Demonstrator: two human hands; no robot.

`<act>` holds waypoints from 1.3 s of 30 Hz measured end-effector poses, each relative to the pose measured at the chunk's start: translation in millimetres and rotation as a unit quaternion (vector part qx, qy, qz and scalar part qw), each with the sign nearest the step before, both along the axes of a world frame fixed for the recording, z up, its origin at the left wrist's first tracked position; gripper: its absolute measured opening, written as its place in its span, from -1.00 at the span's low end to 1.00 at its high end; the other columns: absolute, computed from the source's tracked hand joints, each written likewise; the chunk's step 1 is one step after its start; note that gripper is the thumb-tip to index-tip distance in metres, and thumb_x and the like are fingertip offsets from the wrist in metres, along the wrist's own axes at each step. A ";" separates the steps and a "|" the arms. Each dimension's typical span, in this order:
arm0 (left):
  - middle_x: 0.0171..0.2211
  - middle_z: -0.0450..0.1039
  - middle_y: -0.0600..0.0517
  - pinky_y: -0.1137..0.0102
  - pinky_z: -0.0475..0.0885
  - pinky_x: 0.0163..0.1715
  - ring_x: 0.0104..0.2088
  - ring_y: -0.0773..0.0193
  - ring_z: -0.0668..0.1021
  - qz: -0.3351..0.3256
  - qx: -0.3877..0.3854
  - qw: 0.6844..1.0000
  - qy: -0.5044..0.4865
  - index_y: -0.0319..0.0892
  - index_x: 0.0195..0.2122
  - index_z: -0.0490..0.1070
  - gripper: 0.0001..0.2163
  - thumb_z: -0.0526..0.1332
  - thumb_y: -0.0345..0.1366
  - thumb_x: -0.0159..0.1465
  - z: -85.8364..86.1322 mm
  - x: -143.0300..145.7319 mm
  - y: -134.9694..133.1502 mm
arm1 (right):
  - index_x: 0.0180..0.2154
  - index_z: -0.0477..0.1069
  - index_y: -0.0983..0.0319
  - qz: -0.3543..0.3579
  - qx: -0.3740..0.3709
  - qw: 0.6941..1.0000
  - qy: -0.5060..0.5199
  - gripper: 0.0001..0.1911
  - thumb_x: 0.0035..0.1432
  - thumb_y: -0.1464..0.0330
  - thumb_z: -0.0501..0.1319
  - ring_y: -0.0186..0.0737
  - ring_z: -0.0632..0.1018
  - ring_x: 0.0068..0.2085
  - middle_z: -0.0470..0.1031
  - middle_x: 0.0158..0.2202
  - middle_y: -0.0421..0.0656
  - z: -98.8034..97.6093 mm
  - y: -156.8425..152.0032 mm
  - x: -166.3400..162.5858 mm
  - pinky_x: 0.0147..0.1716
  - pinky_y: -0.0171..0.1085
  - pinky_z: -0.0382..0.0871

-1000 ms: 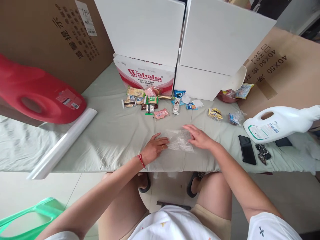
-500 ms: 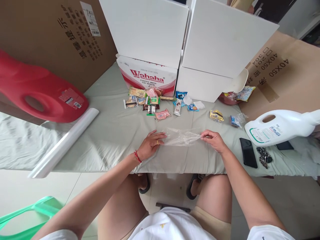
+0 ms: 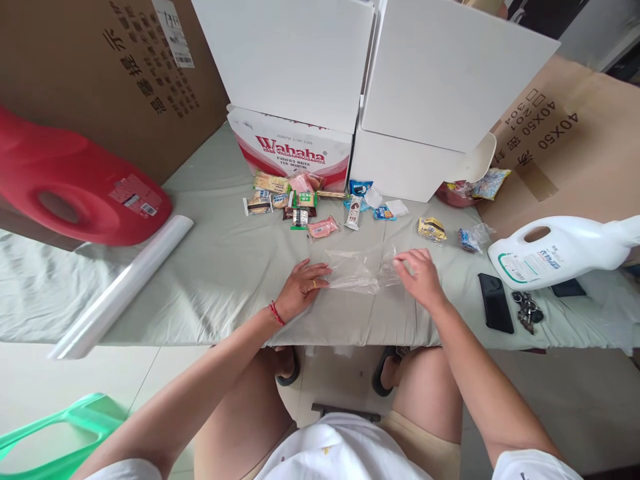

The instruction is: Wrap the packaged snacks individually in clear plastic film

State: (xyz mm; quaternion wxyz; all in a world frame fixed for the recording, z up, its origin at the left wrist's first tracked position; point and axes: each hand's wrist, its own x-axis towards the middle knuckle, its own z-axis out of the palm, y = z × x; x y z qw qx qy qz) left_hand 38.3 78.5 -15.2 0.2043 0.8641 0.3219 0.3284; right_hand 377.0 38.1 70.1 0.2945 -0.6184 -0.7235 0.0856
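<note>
A clear, crinkled plastic bag point(image 3: 353, 270) lies across the cloth between my hands. My left hand point(image 3: 303, 287), with a ring and a red bracelet, holds the bag's left end, its fingers fairly straight and close to the table. At the other end my right hand point(image 3: 419, 275) pinches the bag between thumb and fingertips, slightly raised. Just beyond the bag lie a pink wrapped snack point(image 3: 323, 228), a white and brown snack bar point(image 3: 353, 213) and a blue packet point(image 3: 384, 212). A yellow packet point(image 3: 432, 229) lies beyond my right hand.
Several wrapped snacks point(image 3: 300, 199) are heaped before a Wahaha carton point(image 3: 293, 150). Left are a red jug point(image 3: 95, 193) and a plastic film roll point(image 3: 125, 287). Right are a white detergent bottle point(image 3: 555, 253), phone point(image 3: 495, 303) and keys point(image 3: 527, 311). Cardboard point(image 3: 545, 140) stands behind.
My right hand has moved left and slightly up, bringing the bag's right end with it. The bag is now slacker and bunched on that side. My left hand stays nearly still.
</note>
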 end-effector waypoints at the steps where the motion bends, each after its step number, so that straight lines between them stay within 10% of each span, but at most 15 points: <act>1: 0.08 0.60 0.02 -0.07 0.18 0.34 0.21 0.19 0.53 0.002 0.001 1.000 0.003 0.00 -0.25 0.60 -0.73 0.11 -0.42 0.38 -1.1 0.5 0.2 | -0.12 0.55 0.15 0.031 -0.023 0.999 -0.038 -0.72 0.36 0.17 0.13 -0.03 0.45 -0.01 0.58 -0.15 -0.05 2.8 3.9 -14.6 0.06 -0.08 0.32; 7: 0.10 0.59 0.04 -0.09 0.11 0.37 0.22 0.18 0.52 -0.002 0.002 1.000 0.029 0.00 -0.23 0.60 -0.71 0.10 -0.45 0.31 -3.4 1.6 -1.9 | -0.29 0.57 0.16 0.053 -0.213 0.974 -0.065 -0.93 0.20 0.32 0.32 -0.02 0.47 -0.07 0.59 -0.32 -0.10 -11.0 31.1 -59.3 -0.10 -0.17 0.34; 14: 0.11 0.57 -0.04 -0.08 -0.05 0.42 0.14 0.13 0.56 0.060 -0.118 0.991 0.034 -0.07 0.22 0.35 -0.54 0.04 -0.37 0.29 11.7 -0.2 -8.9 | -0.25 0.55 0.15 0.163 0.001 0.987 -0.005 -0.82 0.34 0.40 0.17 -0.07 0.43 -0.10 0.54 -0.31 -0.11 5.3 -12.5 -58.5 -0.08 -0.12 0.34; 20: 0.02 0.62 0.03 -0.23 -0.08 0.38 0.10 0.05 0.57 0.133 -0.190 0.970 0.075 -0.06 -0.21 0.56 -0.48 -0.19 -0.06 0.50 32.4 23.9 -10.6 | -0.24 0.55 0.15 0.174 0.085 0.973 -0.122 -0.78 0.35 0.48 0.14 -0.04 0.44 -0.07 0.52 -0.33 -0.09 -12.5 -77.7 -82.4 -0.07 -0.06 0.29; 34: 0.12 0.52 -0.26 -0.21 0.37 0.08 0.07 -0.22 0.56 0.167 -0.222 0.922 0.270 -0.18 -0.21 0.53 -0.51 0.03 0.14 0.36 56.1 60.6 -11.7 | -0.13 0.52 0.13 0.135 0.113 0.979 -0.100 -0.80 0.29 0.51 0.21 -0.07 0.48 -0.07 0.52 -0.34 -0.14 -51.5 -145.9 -124.0 0.00 -0.04 0.25; 39: 0.42 0.13 -0.32 -0.34 0.25 0.15 0.32 -0.29 0.34 0.185 -0.224 0.915 0.281 -0.19 0.08 0.45 -0.49 0.06 0.11 0.36 49.7 76.2 -32.6 | -0.09 0.52 0.13 0.150 0.095 0.981 -0.081 -0.82 0.33 0.44 0.20 -0.06 0.48 -0.03 0.58 -0.26 -0.12 -49.1 -146.5 -149.8 0.01 -0.02 0.29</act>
